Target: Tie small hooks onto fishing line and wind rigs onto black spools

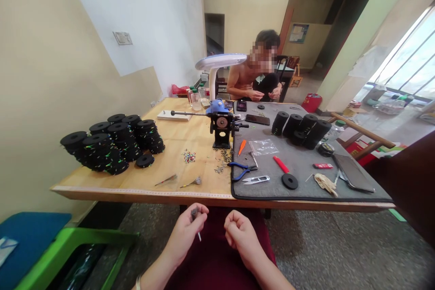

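Observation:
My left hand (186,231) is below the table's front edge, over my lap, fingers pinched on a small dark piece with a thin white pin (199,235) sticking down. My right hand (239,231) is beside it, a little apart, curled closed; what it holds, if anything, I cannot make out. On the wooden table (136,186) ahead stand a small black hand-crank winder (221,129), blue-handled pliers (240,171) and small snips (255,180) on a grey mat (306,190).
Stacked black spools (112,145) fill the table's left; more black spools (302,127) stand on the mat. A loose black disc (290,181), red tool (280,164), phones and a white lamp (220,65) are there. Another person sits at the far end. Green-blue stool (50,244) at lower left.

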The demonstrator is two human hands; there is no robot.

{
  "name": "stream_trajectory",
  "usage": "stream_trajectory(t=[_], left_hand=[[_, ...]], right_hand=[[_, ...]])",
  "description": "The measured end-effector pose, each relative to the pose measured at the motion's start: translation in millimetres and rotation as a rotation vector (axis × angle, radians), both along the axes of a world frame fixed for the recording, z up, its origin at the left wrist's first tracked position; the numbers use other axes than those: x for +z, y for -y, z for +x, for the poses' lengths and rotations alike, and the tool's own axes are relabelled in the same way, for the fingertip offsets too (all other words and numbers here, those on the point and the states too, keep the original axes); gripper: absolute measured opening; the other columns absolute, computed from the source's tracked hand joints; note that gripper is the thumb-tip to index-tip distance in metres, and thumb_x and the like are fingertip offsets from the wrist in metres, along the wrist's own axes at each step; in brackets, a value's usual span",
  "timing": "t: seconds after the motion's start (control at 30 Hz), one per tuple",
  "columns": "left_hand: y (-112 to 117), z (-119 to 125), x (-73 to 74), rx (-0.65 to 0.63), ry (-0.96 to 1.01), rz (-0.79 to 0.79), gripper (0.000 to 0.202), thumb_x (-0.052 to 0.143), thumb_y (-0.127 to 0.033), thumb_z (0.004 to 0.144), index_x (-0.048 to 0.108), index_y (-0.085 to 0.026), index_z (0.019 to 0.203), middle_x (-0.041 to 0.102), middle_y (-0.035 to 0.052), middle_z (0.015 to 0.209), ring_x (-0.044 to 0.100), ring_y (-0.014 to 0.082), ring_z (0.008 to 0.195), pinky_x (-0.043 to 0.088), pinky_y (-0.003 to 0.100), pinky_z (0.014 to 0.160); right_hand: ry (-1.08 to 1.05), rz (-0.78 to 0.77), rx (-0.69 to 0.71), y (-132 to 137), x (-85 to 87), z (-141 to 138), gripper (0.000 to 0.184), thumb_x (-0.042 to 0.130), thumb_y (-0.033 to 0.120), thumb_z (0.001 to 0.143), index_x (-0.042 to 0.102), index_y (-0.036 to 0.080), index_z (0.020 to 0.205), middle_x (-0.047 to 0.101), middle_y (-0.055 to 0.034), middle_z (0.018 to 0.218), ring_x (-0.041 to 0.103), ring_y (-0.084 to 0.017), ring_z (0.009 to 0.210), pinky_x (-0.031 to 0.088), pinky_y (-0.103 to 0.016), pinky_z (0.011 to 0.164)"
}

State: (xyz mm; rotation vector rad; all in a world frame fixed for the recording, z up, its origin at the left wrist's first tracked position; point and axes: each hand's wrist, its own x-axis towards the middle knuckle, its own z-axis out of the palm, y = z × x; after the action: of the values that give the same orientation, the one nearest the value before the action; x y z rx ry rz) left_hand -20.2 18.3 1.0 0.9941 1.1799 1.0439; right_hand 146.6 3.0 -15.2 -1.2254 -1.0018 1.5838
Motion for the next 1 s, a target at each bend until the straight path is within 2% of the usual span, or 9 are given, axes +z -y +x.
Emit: stream_trajectory(t=[0.1, 0.2, 0.33, 0.5, 0.6, 0.7, 0.77, 0.83, 1.0], left_hand=[[5, 1, 1.9, -0.107, -0.054, -0.053, 0.014, 0.066, -0.025, 0.067, 0.063, -0.015, 0.077, 0.029, -0.0101, 0.052, 0.028, 0.0081, 0.048, 0.025, 0.020, 0.047], [7, 7, 6.5, -0.142, -0.172, 0.006, 0.017, 0.068, -0.023, 0.066, 0.068, -0.015, 0.081, 0.028, -0.0100, 0.052, 0.028, 0.0084, 0.050, 0.025, 0.021, 0.049], [5, 14, 14.6, -0.194, -0.195, 0.044, 0.019, 0.067, -0.034, 0.070, 0.069, -0.015, 0.074, 0.037, -0.0072, 0.051, 0.032, 0.0095, 0.051, 0.025, 0.022, 0.049], [2, 12, 17.7, -0.168, -0.155, 0.020, 0.028, 0.066, -0.043, 0.071, 0.063, -0.016, 0.068, 0.036, -0.0077, 0.050, 0.030, 0.0092, 0.049, 0.023, 0.022, 0.047], [1, 8, 16.7, -0.155, -0.197, 0.046, 0.028, 0.064, -0.043, 0.073, 0.062, -0.016, 0.069, 0.040, -0.0070, 0.052, 0.032, 0.0096, 0.049, 0.026, 0.022, 0.048], [0, 6, 16.4, -0.158, -0.290, 0.112, 0.027, 0.062, -0.041, 0.075, 0.063, -0.016, 0.067, 0.049, -0.0039, 0.055, 0.039, 0.0115, 0.053, 0.031, 0.023, 0.052], [0, 7, 17.4, -0.156, -0.335, 0.147, 0.025, 0.062, -0.039, 0.076, 0.064, -0.016, 0.067, 0.052, -0.0031, 0.056, 0.041, 0.0120, 0.054, 0.032, 0.023, 0.054], [1, 10, 19.7, -0.154, -0.364, 0.169, 0.024, 0.061, -0.038, 0.076, 0.065, -0.016, 0.067, 0.054, -0.0026, 0.056, 0.042, 0.0122, 0.054, 0.032, 0.023, 0.053], [3, 16, 30.7, -0.138, -0.383, 0.183, 0.022, 0.062, -0.035, 0.073, 0.064, -0.016, 0.062, 0.057, -0.0011, 0.053, 0.045, 0.0136, 0.052, 0.034, 0.023, 0.052]], right_hand=[[0.010, -0.024, 0.009, 1, 3.5, -1, 0.009, 0.050, 0.027, 0.070, 0.044, 0.020, 0.067, 0.044, 0.0103, 0.037, 0.025, -0.003, 0.033, 0.016, -0.017, 0.037], [0.016, -0.042, 0.038, 1, 6.7, -1, 0.010, 0.050, 0.027, 0.069, 0.046, 0.019, 0.066, 0.046, 0.0096, 0.037, 0.026, -0.003, 0.032, 0.016, -0.017, 0.037], [0.001, -0.072, 0.077, 1, 8.6, 0, 0.010, 0.052, 0.028, 0.069, 0.047, 0.019, 0.066, 0.045, 0.0095, 0.036, 0.026, -0.003, 0.032, 0.016, -0.017, 0.037], [0.003, -0.068, 0.104, 1, 5.4, 1, 0.015, 0.055, 0.031, 0.071, 0.048, 0.019, 0.067, 0.046, 0.0098, 0.037, 0.026, -0.003, 0.032, 0.017, -0.017, 0.037], [0.015, -0.066, 0.161, -1, 3.8, 3, 0.021, 0.058, 0.037, 0.073, 0.050, 0.018, 0.070, 0.056, 0.0052, 0.044, 0.036, -0.005, 0.034, 0.022, -0.016, 0.036], [0.052, -0.002, 0.150, -5, 7.5, 9, 0.029, 0.061, 0.042, 0.073, 0.057, 0.015, 0.082, 0.069, -0.0052, 0.070, 0.061, -0.014, 0.058, 0.037, -0.018, 0.042], [0.074, 0.061, 0.105, -9, 13.1, 12, 0.034, 0.062, 0.043, 0.074, 0.060, 0.015, 0.092, 0.070, -0.0087, 0.085, 0.064, -0.020, 0.081, 0.046, -0.021, 0.050], [0.055, 0.095, 0.113, -13, 19.3, 13, 0.037, 0.063, 0.044, 0.075, 0.059, 0.015, 0.097, 0.069, -0.0088, 0.090, 0.063, -0.022, 0.088, 0.050, -0.024, 0.054], [-0.043, 0.029, 0.291, -18, 25.2, 4, 0.040, 0.065, 0.049, 0.073, 0.056, 0.015, 0.091, 0.063, -0.0001, 0.066, 0.060, -0.013, 0.056, 0.049, -0.024, 0.051]])
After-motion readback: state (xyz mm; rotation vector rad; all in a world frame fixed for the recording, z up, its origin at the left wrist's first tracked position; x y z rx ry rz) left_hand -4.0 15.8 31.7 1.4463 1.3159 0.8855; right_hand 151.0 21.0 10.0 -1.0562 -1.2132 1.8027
